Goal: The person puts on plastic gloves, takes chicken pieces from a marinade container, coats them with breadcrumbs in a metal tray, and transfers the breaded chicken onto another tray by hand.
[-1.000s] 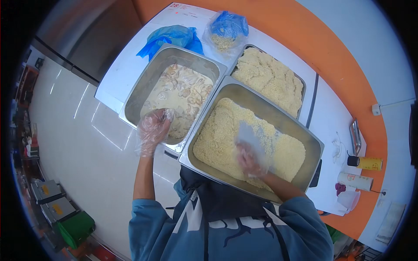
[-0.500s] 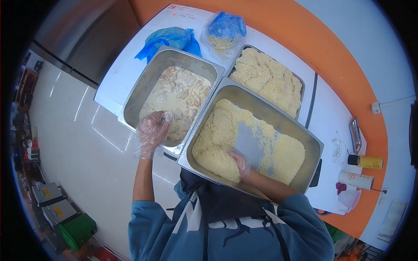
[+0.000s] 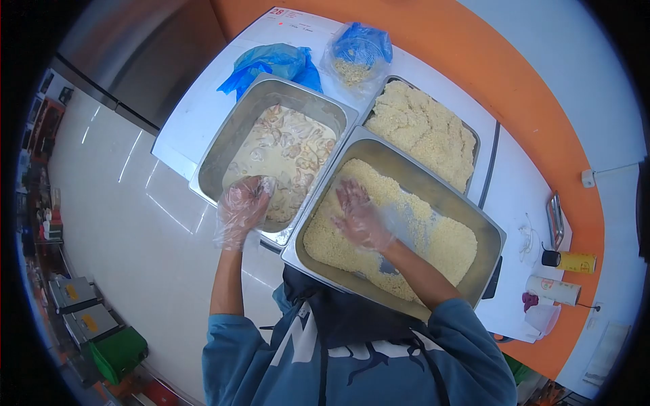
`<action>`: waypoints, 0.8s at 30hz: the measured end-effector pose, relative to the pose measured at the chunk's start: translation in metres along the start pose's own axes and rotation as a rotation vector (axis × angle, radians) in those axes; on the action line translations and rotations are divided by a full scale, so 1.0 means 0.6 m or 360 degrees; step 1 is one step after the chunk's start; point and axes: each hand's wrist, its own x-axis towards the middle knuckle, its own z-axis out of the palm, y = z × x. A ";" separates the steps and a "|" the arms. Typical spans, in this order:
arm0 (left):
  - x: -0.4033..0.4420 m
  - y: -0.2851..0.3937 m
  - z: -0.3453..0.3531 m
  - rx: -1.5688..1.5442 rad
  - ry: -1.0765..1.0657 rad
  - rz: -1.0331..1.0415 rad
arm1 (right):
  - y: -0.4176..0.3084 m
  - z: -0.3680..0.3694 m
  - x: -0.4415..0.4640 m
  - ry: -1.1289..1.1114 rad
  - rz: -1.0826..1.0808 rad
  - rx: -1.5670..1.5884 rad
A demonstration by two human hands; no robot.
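Observation:
My right hand [image 3: 362, 216], in a clear plastic glove, lies with spread fingers on pale yellow breadcrumbs [image 3: 450, 240] in a deep metal pan [image 3: 399, 287]. My left hand [image 3: 245, 206], gloved too, hovers at the near left corner of a second metal pan [image 3: 223, 142]. Its fingers are curled in, and nothing shows in them. That pan holds pieces of what looks like raw meat in a creamy batter [image 3: 288, 145].
Behind the crumb pan a tray [image 3: 477, 145] is heaped with crumb-coated food [image 3: 423, 128]. A blue plastic bag [image 3: 277, 64] and a clear bag of crumbs [image 3: 355, 57] lie at the back. Rolls [image 3: 555, 289] and a yellow can [image 3: 575, 262] are at the right.
My right hand has moved from the near side of the crumbs up and left, and its fingers are now spread over them. Crumbs now cover more of the pan's bare bottom. My left hand has hardly moved.

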 end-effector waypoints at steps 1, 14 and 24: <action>0.000 0.001 0.001 -0.0019 0.0000 0.0006 | 0.003 0.000 0.001 0.0045 0.0074 -0.0011; 0.002 -0.005 0.014 0.0043 0.0037 0.0079 | -0.014 -0.002 0.010 0.0072 0.0307 -0.0082; -0.002 0.004 0.002 -0.0021 0.0022 0.0037 | -0.108 0.018 -0.060 -0.0190 -0.0249 0.0703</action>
